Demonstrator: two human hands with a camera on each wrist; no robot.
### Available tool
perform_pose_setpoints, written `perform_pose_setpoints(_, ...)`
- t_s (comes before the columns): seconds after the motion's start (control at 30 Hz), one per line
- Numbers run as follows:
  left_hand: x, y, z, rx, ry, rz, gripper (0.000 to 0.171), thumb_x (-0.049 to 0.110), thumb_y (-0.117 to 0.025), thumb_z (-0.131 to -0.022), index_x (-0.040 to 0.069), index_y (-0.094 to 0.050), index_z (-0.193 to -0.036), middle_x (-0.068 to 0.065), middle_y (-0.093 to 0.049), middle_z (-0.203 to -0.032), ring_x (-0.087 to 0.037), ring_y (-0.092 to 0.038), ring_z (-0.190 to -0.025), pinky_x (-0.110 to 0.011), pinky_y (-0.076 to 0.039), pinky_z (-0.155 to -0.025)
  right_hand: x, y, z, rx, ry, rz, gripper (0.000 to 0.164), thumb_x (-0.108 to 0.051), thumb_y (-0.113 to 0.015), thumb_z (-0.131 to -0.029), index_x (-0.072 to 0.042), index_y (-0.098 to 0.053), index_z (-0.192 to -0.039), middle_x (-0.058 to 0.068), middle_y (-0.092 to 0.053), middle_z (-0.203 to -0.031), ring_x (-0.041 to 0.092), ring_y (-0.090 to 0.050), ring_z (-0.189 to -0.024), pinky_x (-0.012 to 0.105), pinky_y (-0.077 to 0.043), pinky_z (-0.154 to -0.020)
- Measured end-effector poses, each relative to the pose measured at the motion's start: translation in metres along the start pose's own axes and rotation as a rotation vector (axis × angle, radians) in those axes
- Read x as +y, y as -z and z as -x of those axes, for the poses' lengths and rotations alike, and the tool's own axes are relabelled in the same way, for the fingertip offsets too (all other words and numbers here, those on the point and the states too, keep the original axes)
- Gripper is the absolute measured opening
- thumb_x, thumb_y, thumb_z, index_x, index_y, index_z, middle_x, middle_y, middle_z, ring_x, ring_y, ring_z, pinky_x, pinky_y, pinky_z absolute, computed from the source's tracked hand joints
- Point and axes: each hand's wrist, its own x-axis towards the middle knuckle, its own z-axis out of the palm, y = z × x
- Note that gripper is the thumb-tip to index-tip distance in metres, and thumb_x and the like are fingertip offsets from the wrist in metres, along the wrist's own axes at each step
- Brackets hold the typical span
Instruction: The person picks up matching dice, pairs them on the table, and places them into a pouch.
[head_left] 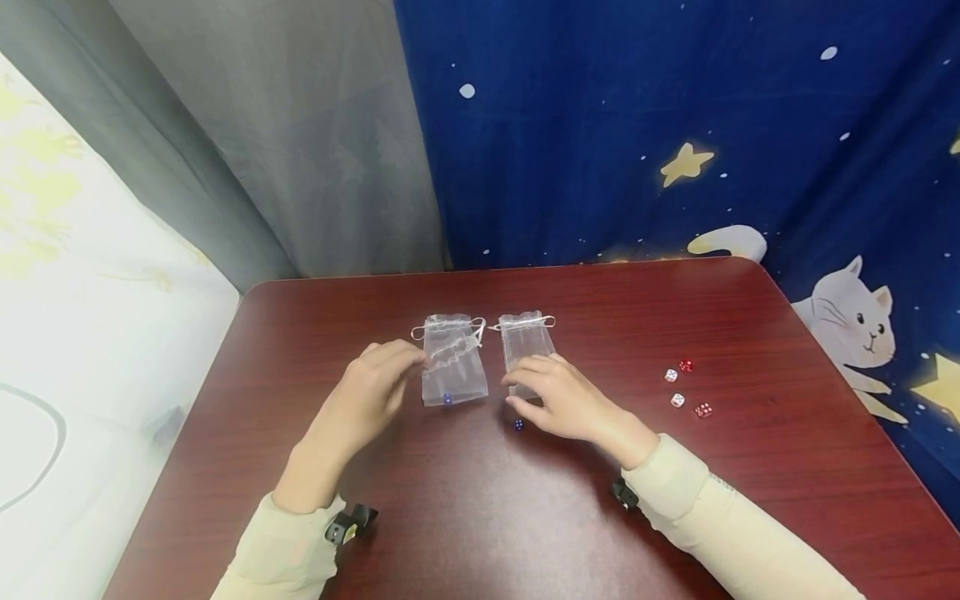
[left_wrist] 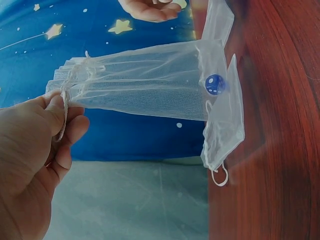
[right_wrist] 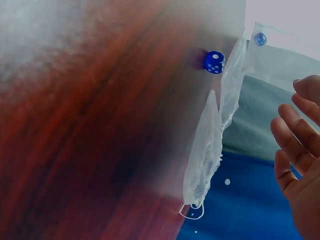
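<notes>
My left hand pinches the gathered drawstring top of a white mesh bag, which stretches from the fingertips towards the table. A blue die shows at the bottom end of this bag. Behind it, another mesh bag lies on the table, partly overlapped in the head view. My right hand hovers with loosely bent fingers over a third mesh bag, covering its lower part. It holds nothing. Close to its thumb, a second blue die rests on the table.
To the right on the dark red table lie two white dice, one a white die, and two red dice, one a red die. A grey curtain and a blue starry curtain hang behind the table's far edge.
</notes>
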Motion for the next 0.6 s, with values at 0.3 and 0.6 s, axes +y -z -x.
perform_pose_setpoints(0.3, -0.0008, 0.0008, -0.0011, -0.011, 0.004, -0.007, 0.027, -0.019, -0.071, -0.079, 0.001, -0.071, -0.097, -0.004, -0.071, -0.091, -0.019, -0.066, -0.082, -0.036, -0.051, -0.073, 0.0004, -0.0039, 0.0051, -0.066, -0.043, 0.014, 0.022, -0.023, -0.073, -0.093, -0.008, -0.075, -0.11, 0.0, -0.071, -0.107, 0.019, -0.066, -0.105, 0.043, -0.05, -0.093)
perform_pose_setpoints(0.6, -0.0008, 0.0021, -0.0013, -0.023, 0.016, -0.011, 0.026, -0.018, -0.071, -0.08, 0.002, -0.07, -0.097, -0.003, -0.071, -0.091, -0.019, -0.065, -0.08, -0.036, -0.051, -0.072, 0.0026, -0.0082, 0.009, -0.131, -0.054, 0.037, 0.024, -0.025, -0.074, -0.093, -0.009, -0.075, -0.11, -0.001, -0.07, -0.105, 0.017, -0.066, -0.101, 0.042, -0.049, -0.089)
